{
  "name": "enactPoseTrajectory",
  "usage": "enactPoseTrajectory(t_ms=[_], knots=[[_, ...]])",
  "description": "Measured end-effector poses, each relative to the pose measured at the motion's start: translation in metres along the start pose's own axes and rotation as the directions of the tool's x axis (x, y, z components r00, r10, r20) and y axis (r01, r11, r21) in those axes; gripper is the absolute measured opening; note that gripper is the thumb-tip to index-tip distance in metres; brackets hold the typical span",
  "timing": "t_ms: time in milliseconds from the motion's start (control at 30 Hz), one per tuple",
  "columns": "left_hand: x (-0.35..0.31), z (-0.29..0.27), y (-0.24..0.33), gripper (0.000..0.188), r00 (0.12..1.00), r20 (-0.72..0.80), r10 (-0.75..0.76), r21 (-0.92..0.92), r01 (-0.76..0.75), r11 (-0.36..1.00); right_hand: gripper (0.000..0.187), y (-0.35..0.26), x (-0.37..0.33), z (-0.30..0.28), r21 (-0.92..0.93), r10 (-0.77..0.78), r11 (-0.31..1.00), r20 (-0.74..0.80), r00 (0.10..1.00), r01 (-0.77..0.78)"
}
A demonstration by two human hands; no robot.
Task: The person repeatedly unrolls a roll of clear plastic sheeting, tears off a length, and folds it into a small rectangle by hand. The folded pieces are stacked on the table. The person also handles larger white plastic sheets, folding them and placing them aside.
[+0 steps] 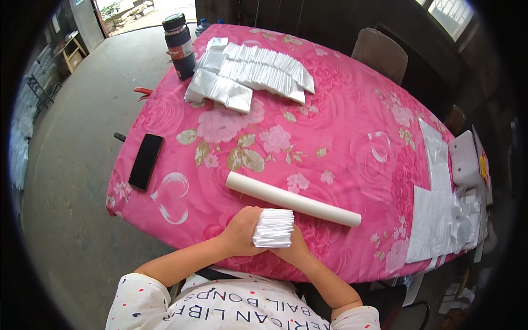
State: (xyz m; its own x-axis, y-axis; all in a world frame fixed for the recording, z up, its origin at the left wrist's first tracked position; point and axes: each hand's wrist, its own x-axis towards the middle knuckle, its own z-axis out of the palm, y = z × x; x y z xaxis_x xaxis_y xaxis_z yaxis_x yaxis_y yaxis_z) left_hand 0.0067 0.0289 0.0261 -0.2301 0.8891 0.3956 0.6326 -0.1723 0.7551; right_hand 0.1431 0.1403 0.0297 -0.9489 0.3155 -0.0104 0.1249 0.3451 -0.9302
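Close to my body, at the table's near edge, a thick stack of folded white plastic bags [273, 228] is held with its layered edges facing up. My left hand [242, 231] is closed around its left side. On the other side my right hand [296, 245] grips the stack, its fingers mostly hidden behind it. Just beyond my hands a white tube or roll [293, 199] lies slantwise on the table. Farther off, several rows of similar folded plastic bags [258, 69] lie fanned out and overlapping.
A pink flowered cloth [341, 148] covers the table. On its left lies a black phone [146, 162]; a dark bottle [180, 52] stands at the far left. Flat white plastic sheets [429, 220] and a white box [465, 158] are at the right edge. A chair [379, 55] stands beyond.
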Motion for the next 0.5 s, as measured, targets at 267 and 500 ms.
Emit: enactPoseTrajectory(t_ms=[267,500], knots=[[0.118,-0.084,-0.041,0.050,0.918,-0.108,-0.381,-0.182,0.358,0.916,0.086,-0.036,0.109,-0.069,-0.184,-0.012,0.983,-0.099,0.995,-0.006],[0.198,-0.097,-0.129,0.058,0.807,-0.215,-0.550,0.207,0.588,0.782,0.102,0.015,0.226,-0.059,-0.687,-0.454,0.684,-0.137,0.880,0.246]])
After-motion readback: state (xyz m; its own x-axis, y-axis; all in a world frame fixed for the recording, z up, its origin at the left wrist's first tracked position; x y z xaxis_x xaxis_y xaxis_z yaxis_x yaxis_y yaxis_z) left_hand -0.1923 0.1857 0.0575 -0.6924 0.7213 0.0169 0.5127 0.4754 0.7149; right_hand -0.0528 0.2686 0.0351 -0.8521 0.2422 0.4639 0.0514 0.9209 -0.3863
